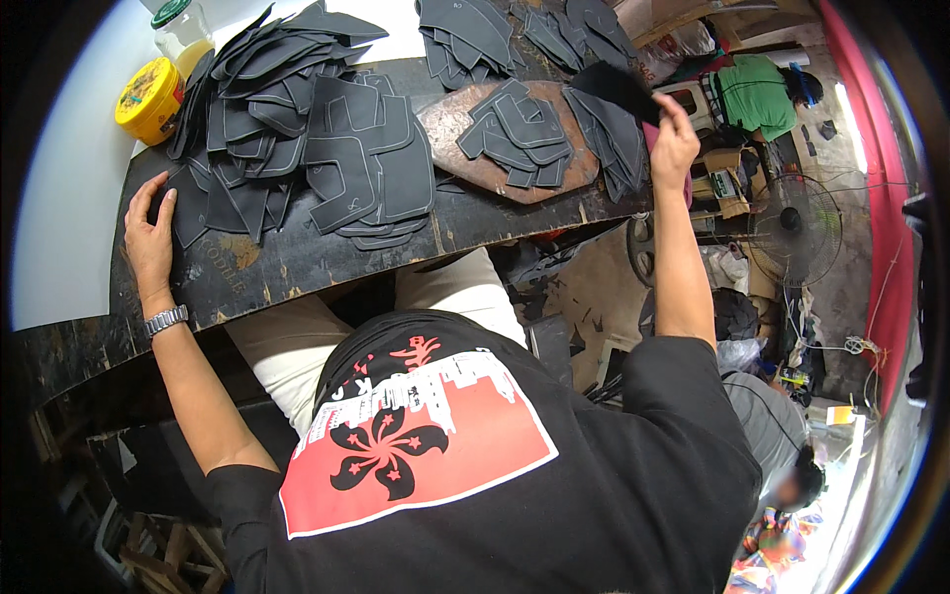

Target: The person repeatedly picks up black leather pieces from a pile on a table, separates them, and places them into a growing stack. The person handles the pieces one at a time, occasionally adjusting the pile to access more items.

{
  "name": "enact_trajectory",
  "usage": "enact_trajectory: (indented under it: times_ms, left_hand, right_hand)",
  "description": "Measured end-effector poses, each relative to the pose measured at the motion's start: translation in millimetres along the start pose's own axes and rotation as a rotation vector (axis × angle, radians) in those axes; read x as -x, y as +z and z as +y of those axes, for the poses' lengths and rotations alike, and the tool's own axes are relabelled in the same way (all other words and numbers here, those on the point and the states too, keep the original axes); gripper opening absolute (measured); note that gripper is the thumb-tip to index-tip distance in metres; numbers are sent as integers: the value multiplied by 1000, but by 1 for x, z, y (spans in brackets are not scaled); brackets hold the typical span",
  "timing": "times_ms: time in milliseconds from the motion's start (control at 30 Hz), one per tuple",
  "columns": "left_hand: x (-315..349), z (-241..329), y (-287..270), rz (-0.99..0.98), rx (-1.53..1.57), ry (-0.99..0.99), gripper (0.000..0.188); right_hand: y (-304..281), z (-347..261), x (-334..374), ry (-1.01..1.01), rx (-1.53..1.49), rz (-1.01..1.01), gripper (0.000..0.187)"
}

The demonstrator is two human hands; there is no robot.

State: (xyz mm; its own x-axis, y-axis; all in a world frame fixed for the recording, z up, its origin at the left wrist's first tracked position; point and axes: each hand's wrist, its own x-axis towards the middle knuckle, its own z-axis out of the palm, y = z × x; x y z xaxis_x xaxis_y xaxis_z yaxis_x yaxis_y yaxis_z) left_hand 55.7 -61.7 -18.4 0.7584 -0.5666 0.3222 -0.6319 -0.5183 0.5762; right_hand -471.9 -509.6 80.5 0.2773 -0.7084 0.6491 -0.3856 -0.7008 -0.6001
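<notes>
My right hand [675,147] is raised at the right end of the table, its fingers closed on a dark cut piece [616,91] that is slightly blurred. Below that piece lies a fanned stack of long black pieces [606,139]. My left hand [148,238] rests on the table's left side with thumb and fingers apart, beside a tall, untidy pile of black cut pieces [262,109]. Right of this pile lies a flatter stack of black pieces with pale outlines [361,158]. Smaller outlined pieces [520,134] sit on a worn brown board [450,119].
A yellow tub [150,101] and a glass jar with a green lid [181,38] stand at the far left of the dark table [237,277]. More black stacks [465,40] lie along the back. At right are a standing fan [792,220] and two people, one in a green shirt [754,97].
</notes>
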Motion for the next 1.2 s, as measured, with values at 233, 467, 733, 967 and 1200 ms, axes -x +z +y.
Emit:
enact_trajectory:
  times_ms: [233,467,733,967,1200]
  left_hand:
    - [0,-2,0,-1,-20,24,33]
    - [2,0,0,74,23,97,29]
    - [8,48,-12,486,538,-78,19]
    - [78,163,-6,7,158,495,30]
    - [104,184,36,-196,156,458,35]
  right_hand:
    - [-25,22,55,10,163,-427,30]
    - [-18,14,8,-184,569,-716,33]
    - [51,-101,30,-278,439,-783,21]
    - [169,-171,82,-560,46,-702,31]
    - [206,-181,79,-531,108,-803,41]
